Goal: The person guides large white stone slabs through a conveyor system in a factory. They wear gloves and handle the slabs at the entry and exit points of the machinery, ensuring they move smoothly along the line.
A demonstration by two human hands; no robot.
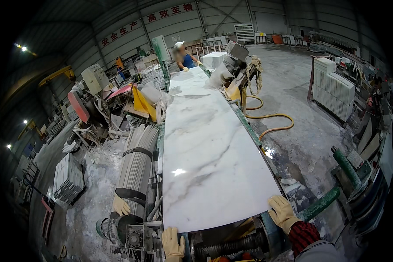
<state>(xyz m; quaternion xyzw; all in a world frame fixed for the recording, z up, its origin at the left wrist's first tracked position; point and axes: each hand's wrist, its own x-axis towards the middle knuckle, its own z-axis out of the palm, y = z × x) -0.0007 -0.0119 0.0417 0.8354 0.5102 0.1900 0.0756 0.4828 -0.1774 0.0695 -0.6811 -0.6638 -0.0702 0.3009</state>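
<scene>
A long white marble slab [214, 161] with grey veins and a glossy top stretches away from me along a machine bed. My left hand [173, 246], in a cream work glove, is at the slab's near left corner, its fingers stretched out and pointing forward. At the near right corner, my right hand [284, 214] wears a matching glove under a red and black checked cuff. Its fingers lie extended against the slab's edge; their undersides are hidden. Beyond the far end stands a person [185, 56] in a blue top and white cap, gloved hands at the slab.
Left of the bed are a strapped bundle of long strips [137, 166], a loose cream glove [121, 205] and a motor [107, 229]. A roller [229, 244] sits below the slab's near edge. On the right are a yellow hose [275, 117], green pipes [321, 204] and stacked slabs [334, 94].
</scene>
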